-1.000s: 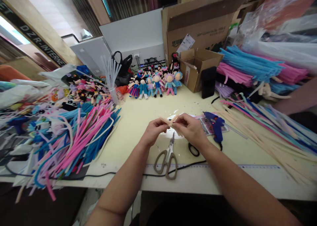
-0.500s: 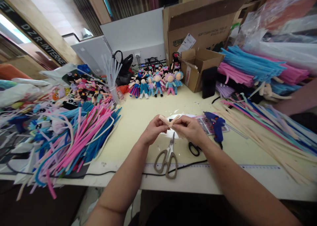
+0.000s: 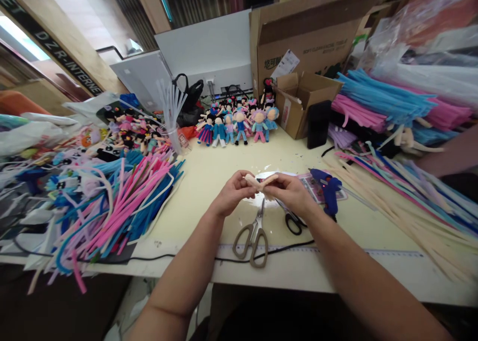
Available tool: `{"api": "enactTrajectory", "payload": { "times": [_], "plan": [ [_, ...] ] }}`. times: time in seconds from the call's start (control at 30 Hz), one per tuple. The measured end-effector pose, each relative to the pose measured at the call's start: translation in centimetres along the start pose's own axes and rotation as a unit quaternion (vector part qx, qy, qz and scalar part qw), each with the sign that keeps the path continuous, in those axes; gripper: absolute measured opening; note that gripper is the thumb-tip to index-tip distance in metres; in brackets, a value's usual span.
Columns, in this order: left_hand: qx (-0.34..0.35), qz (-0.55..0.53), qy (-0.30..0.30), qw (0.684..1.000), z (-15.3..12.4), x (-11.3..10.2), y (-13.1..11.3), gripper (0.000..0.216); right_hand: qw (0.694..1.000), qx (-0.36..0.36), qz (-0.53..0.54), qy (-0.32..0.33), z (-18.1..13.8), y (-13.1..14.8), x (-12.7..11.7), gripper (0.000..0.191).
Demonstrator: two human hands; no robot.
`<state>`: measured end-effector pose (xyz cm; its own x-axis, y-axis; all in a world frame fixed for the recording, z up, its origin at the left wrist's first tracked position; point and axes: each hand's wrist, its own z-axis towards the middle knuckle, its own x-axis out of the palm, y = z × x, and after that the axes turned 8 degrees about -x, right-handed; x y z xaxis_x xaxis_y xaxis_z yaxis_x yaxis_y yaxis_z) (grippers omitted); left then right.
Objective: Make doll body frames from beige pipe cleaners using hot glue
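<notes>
Over the middle of the tabletop [image 3: 212,171], a little nearer its front edge than its far one, a beige fuzzy piece [image 3: 260,185] is held in a V. The left hand [image 3: 236,191] pinches one arm of it between thumb and fingers, and the right hand [image 3: 293,194] pinches the other. Whether it is one bent strip or two joined cannot be told. As far as shows, the shaping seems only begun: the V has no clothing or hair, whereas the dolls [image 3: 239,127] grouped towards the far edge look complete, so most of the making is probably left. Just below the hands, tan-handled scissors [image 3: 257,226] point away from the front edge, lying across a ruler [image 3: 392,254] and a black cord [image 3: 160,258]; black-handled scissors [image 3: 291,215] lie partly hidden by the right hand. A blue glue gun [image 3: 328,194] rests to its right. Loose beige stems [image 3: 392,211] spread towards the front right corner, and a heap of coloured stems [image 3: 123,201] overhangs the front edge near the left corner. Scissors and cord crowd the nearest working space.
</notes>
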<state>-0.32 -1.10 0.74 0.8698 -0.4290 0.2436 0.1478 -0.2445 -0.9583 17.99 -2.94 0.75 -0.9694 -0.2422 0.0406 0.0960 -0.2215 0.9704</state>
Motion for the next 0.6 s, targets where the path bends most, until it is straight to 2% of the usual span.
{"api": "enactTrajectory", "payload": {
  "times": [0.2,0.33,0.47,0.6],
  "plan": [
    [-0.008,-0.047,-0.055,0.997,0.3,-0.6,-0.1,0.03,0.995,-0.05,0.005,-0.087,0.4,-0.7,-1.4,0.017],
    [0.023,-0.03,-0.117,0.992,0.6,-1.0,0.3,0.02,0.991,-0.075,-0.007,-0.113,0.4,-0.5,-1.4,0.017],
    [0.033,0.008,-0.135,0.99,0.5,-0.6,0.3,0.017,0.979,-0.11,-0.097,-0.143,0.1,0.0,-0.8,0.016],
    [0.025,0.059,-0.118,0.991,0.1,0.7,0.3,0.025,0.944,-0.187,-0.228,-0.146,-0.3,0.4,0.0,0.009]
  ]
}}
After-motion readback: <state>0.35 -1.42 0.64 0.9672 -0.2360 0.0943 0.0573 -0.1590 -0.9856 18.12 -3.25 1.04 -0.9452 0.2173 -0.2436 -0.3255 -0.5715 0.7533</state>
